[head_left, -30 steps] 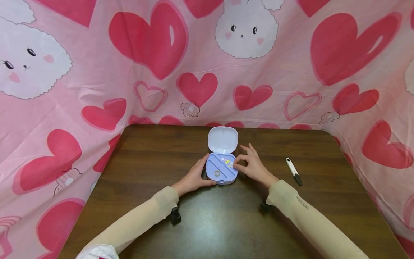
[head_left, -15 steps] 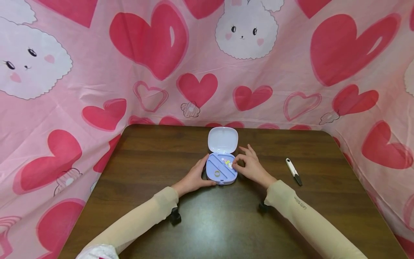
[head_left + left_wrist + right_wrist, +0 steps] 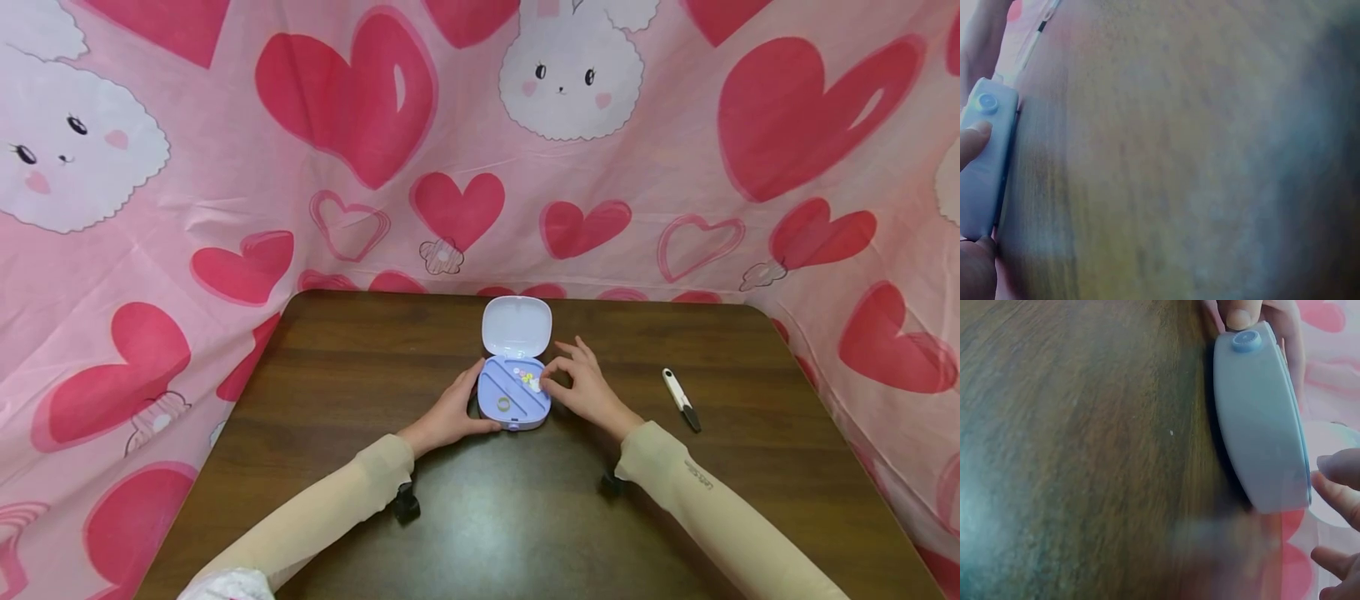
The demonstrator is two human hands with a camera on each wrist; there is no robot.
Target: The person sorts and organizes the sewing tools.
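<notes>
A lilac case [image 3: 495, 387] lies on the table with its whitish lid [image 3: 517, 325] raised at the back. Diagonal dividers split its tray. A gold-coloured ring [image 3: 503, 404] lies in the front left part; several tiny yellow, pink and white pieces [image 3: 524, 376] lie in the back right part. My left hand [image 3: 447, 414] grips the case's left side, its thumb [image 3: 974, 140] on the front wall near the round button [image 3: 987, 102]. My right hand [image 3: 588, 392] brings thumb and forefinger together over the right rim, seemingly pinching a small white piece [image 3: 535, 386]; the fingertips partly hide it.
On the brown wooden table [image 3: 360, 350], a white tool with a dark end [image 3: 681, 400] lies to the right of the right hand. Pink cloth with hearts [image 3: 345, 100] hangs behind and on both sides of the table.
My right fingertips shift only slightly at the case's right rim, and more white shows beside them now. My left hand stays in place on the case.
</notes>
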